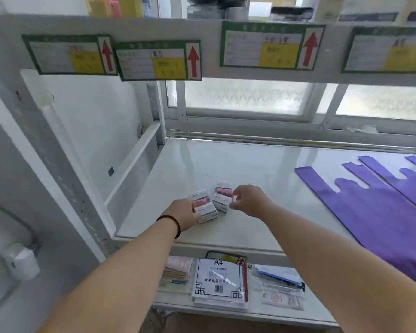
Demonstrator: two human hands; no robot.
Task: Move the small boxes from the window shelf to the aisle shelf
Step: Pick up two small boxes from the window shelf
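Two short rows of small white and pink boxes lie on the white window shelf (262,164), near its front left. My left hand (184,211) rests against the left side of the left row of boxes (204,207), fingers wrapped on it. My right hand (250,200) reaches the right row of boxes (222,197), thumb and fingers pinching its right side. The aisle shelf is out of view.
Purple plastic bags (375,200) lie flat on the right of the shelf. Behind the shelf is a frosted window (245,97). An upper shelf beam carries green label cards (159,60). Below, a lower shelf (178,301) holds an A4 paper pack (220,282) and plastic sleeves.
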